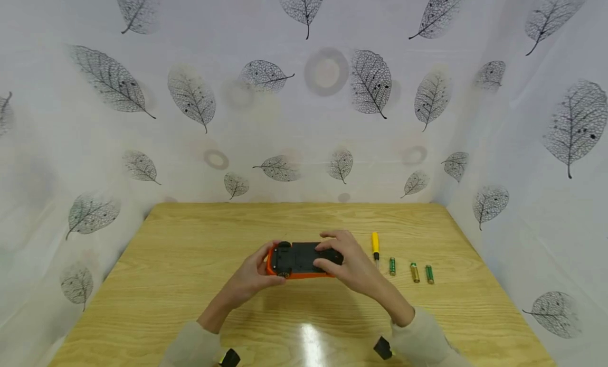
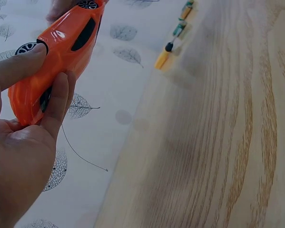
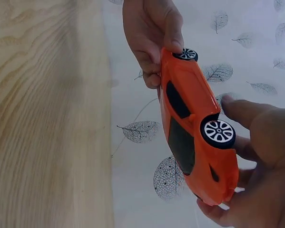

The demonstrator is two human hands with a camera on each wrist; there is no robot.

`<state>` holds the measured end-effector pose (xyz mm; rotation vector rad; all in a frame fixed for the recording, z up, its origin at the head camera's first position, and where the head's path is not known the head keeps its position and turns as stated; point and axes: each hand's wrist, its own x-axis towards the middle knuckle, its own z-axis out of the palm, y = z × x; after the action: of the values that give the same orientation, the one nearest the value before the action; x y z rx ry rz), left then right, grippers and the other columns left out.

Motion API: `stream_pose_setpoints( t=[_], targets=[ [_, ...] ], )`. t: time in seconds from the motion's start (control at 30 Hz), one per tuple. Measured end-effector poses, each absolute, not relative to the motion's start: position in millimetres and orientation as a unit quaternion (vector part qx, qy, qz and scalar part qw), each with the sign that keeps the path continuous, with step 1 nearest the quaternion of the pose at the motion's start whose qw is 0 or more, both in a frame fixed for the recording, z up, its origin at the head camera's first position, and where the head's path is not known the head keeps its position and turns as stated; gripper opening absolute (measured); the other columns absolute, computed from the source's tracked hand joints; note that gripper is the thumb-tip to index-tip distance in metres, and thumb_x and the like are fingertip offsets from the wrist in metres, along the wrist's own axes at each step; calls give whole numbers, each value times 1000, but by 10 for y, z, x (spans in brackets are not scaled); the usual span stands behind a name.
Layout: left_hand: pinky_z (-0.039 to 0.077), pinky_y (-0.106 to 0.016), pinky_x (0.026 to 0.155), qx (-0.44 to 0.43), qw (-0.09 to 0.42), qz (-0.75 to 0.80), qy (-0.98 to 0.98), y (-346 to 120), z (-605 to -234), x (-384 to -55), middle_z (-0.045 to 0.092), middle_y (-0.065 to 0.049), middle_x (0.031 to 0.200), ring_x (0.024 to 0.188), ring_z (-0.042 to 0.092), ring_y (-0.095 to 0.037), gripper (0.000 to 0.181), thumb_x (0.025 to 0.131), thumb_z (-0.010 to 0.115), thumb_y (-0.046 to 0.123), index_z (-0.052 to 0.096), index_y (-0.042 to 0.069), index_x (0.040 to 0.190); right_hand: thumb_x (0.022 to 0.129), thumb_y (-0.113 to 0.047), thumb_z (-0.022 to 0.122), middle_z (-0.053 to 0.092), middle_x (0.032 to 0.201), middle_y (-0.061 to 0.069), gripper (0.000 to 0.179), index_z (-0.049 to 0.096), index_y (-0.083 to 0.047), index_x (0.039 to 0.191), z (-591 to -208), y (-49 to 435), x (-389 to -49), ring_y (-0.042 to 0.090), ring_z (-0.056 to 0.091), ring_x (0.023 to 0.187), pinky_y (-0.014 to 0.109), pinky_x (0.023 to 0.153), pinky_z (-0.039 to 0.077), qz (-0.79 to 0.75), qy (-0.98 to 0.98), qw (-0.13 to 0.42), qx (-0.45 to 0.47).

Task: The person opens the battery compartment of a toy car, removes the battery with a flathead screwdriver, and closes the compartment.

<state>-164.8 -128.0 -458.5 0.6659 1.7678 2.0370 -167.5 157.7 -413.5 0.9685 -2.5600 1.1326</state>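
Observation:
An orange toy car [image 1: 304, 275] is held above the table with its black underside facing up. My left hand [image 1: 252, 277] grips one end, thumb by a wheel [image 2: 25, 48] and fingers around the body. At the other end, my right hand [image 1: 353, 264] holds the car, its thumb and a bent finger over the underside. The right wrist view shows the car's side, dark windows and spoked wheel [image 3: 218, 131], with fingertips [image 3: 211, 213] at the end of the body. Part of the underside is hidden behind the right hand.
To the right on the wooden table [image 1: 190, 240] lie a yellow-handled screwdriver [image 1: 375, 244] and three green-and-gold batteries, a left one [image 1: 392, 266], a middle one [image 1: 415, 272] and a right one [image 1: 429, 274]. A leaf-patterned white curtain [image 1: 285, 129] stands behind and at both sides.

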Motion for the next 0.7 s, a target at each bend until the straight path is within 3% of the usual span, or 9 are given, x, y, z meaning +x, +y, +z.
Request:
stream_pose_setpoints(
  t=[0.47, 0.7],
  targets=[
    [58, -36, 94, 226, 183, 729, 619, -1265, -4631, -1654, 25, -29, 161, 130, 58, -24, 89, 91, 76, -4, 22, 6, 162, 95, -20, 77, 48, 147, 22, 30, 73, -15, 125, -4164, 1478, -1501, 45, 49, 132, 64, 102, 47, 442, -878, 31, 180],
    [58, -36, 95, 227, 178, 732, 618, -1265, -4633, -1654, 23, -29, 162, 131, 57, -25, 90, 91, 76, -4, 22, 5, 162, 93, -21, 80, 54, 138, 17, 29, 76, -15, 121, -4172, 1460, -1508, 37, 55, 123, 59, 98, 50, 455, -874, 40, 168]
  ],
)
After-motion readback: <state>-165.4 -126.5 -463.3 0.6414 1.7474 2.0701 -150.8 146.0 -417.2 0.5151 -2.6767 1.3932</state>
